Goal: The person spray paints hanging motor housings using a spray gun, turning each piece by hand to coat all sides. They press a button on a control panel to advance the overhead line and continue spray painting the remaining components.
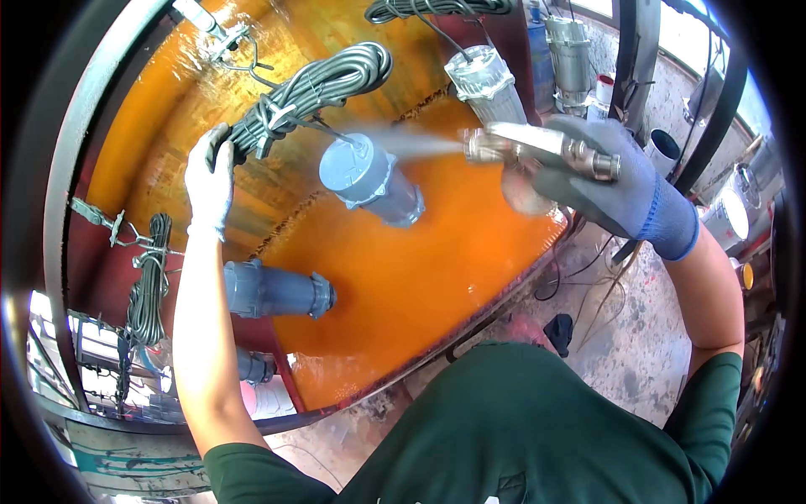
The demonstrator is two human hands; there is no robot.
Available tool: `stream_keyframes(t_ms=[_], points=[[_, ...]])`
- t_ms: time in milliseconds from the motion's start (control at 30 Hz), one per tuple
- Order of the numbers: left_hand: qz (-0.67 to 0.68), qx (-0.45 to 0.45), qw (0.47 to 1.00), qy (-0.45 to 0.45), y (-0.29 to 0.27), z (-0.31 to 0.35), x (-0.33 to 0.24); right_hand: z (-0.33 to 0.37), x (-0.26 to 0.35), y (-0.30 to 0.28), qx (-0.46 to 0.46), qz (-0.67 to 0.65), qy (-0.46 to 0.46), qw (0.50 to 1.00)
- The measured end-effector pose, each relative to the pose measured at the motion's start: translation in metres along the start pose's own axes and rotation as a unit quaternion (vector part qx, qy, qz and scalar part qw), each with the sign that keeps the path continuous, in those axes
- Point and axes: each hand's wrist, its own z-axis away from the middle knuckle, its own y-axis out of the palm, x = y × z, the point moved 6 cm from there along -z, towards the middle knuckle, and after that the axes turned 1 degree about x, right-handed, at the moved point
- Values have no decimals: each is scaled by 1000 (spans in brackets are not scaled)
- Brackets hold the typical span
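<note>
My right hand (617,172), in a grey and blue knit glove, is closed round a metal spray gun (537,143) with a round cup under it. A pale mist leaves its nozzle toward a grey-blue cylindrical pump (369,178) hanging in the middle. My left hand (210,172), in a whitish glove with dark fingertips, grips the end of a coiled dark cable (315,97) tied in a bundle. That cable runs down to the top of the pump and hangs from a metal hook (225,38).
An orange-coated booth (395,294) with a wet sheen surrounds the pump. Another grey-blue pump (277,288) hangs at left near a cable coil (151,281); an unpainted silvery pump (487,84) hangs at right. Buckets (729,214) and hoses stand on the stained floor (638,311).
</note>
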Motion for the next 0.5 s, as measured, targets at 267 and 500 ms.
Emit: stream_keyframes(t_ms=[267, 500], points=[[16, 13, 1000, -21, 3, -7, -14, -9, -15, -10, -8, 12, 4, 1000], [221, -59, 973, -25, 4, 13, -97, -32, -7, -14, 5, 25, 19, 999]])
